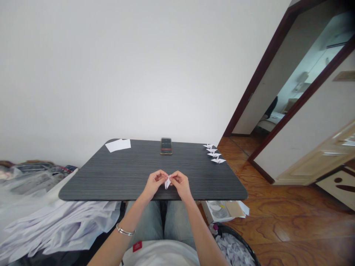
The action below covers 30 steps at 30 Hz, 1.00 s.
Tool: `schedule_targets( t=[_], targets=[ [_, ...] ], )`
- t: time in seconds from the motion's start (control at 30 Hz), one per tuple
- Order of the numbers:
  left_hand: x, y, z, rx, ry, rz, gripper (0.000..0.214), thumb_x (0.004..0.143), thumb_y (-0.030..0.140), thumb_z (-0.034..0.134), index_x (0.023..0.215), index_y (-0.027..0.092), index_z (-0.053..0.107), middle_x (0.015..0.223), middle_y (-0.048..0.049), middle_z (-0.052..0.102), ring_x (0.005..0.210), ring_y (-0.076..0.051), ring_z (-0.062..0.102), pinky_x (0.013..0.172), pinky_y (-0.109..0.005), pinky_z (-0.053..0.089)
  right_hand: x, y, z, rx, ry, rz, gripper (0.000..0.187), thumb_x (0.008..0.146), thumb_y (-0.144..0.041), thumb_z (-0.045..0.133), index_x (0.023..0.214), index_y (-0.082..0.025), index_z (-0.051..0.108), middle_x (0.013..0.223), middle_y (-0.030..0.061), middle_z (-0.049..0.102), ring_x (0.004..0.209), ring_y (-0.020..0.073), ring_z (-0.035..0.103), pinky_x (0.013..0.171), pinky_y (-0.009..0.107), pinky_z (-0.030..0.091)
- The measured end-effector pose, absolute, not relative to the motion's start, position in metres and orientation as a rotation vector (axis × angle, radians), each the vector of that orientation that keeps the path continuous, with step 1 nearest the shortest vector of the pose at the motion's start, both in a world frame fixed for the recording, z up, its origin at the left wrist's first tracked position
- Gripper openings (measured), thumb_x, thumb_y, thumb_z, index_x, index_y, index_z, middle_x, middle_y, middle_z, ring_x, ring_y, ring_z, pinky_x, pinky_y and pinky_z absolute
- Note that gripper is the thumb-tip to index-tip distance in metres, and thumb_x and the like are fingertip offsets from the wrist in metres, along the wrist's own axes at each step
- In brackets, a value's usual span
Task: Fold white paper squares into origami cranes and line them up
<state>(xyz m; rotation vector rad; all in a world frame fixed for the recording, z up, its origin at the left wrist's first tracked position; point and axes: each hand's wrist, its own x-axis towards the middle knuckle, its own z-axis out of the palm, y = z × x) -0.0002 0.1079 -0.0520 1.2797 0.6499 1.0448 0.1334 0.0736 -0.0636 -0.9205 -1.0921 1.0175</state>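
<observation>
Both of my hands are raised just above the near edge of a dark grey woodgrain table (91, 177). My left hand (154, 183) and my right hand (181, 183) pinch a small folded white paper piece (167, 183) from either side, its pointed end hanging down. Its upper part is hidden by my fingers. Several white origami cranes (214, 153) stand in a row along the table's far right edge. A few loose white paper sheets (118, 145) lie at the far left corner.
A smartphone (166, 146) lies at the far edge against the white wall. Folded white cloth (55, 229) and bags sit left of the table. A black bin (233, 247) holding paper scraps and an open box (222, 211) stand on the wooden floor to the right. A doorway opens at right.
</observation>
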Motion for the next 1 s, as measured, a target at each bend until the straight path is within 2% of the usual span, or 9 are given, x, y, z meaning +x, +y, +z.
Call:
schedule_targets(
  t=[0.37, 0.53, 0.8, 0.9, 1.0],
  targets=[
    [0.0019, 0.1057, -0.049, 1.244, 0.654, 1.035, 0.017, 0.065, 0.028, 0.067, 0.066, 0.013, 0.058, 0.062, -0.0008, 0.061, 0.058, -0.012, 0.057, 0.059, -0.023, 0.045, 0.1338, 0.0717, -0.0613, -0.93, -1.07, 1.001, 0.002, 0.067, -0.019, 0.059, 0.066, -0.018, 0.059, 0.059, -0.002, 0.059, 0.054, 0.0121, 0.055, 0.055, 0.025, 0.046],
    [0.0017, 0.1044, -0.0465, 1.176, 0.637, 1.035, 0.02, 0.071, 0.033, 0.061, 0.075, 0.016, 0.053, 0.065, 0.0022, 0.057, 0.06, -0.012, 0.056, 0.058, -0.025, 0.048, 0.1328, 0.0702, -0.0591, -0.951, -1.071, 0.966, 0.002, 0.067, -0.019, 0.058, 0.066, -0.019, 0.06, 0.063, -0.0014, 0.058, 0.057, 0.0128, 0.054, 0.057, 0.025, 0.047],
    [0.0026, 0.1079, -0.0507, 1.224, 0.662, 1.053, 0.027, 0.062, 0.027, 0.07, 0.075, 0.014, 0.05, 0.061, 0.0031, 0.055, 0.055, -0.008, 0.053, 0.053, -0.018, 0.042, 0.1326, 0.069, -0.0575, -0.944, -1.107, 0.94, 0.005, 0.068, -0.018, 0.058, 0.064, -0.018, 0.061, 0.066, -0.0009, 0.057, 0.059, 0.0126, 0.054, 0.059, 0.025, 0.046],
    [0.0021, 0.1084, -0.0512, 1.232, 0.667, 1.07, 0.027, 0.062, 0.025, 0.07, 0.075, 0.014, 0.05, 0.062, 0.003, 0.055, 0.057, -0.008, 0.054, 0.055, -0.019, 0.042, 0.1322, 0.069, -0.0572, -0.925, -1.094, 0.937, 0.005, 0.072, -0.02, 0.057, 0.067, -0.018, 0.059, 0.064, -0.0013, 0.058, 0.058, 0.012, 0.055, 0.059, 0.024, 0.046],
    [0.0019, 0.1079, -0.0508, 1.236, 0.664, 1.106, 0.026, 0.062, 0.024, 0.07, 0.075, 0.014, 0.05, 0.064, 0.0031, 0.055, 0.058, -0.008, 0.054, 0.058, -0.019, 0.043, 0.1314, 0.0704, -0.0583, -0.917, -1.031, 0.949, 0.009, 0.074, -0.026, 0.057, 0.08, -0.02, 0.058, 0.066, -0.0017, 0.059, 0.056, 0.0121, 0.056, 0.056, 0.024, 0.046]
  ],
)
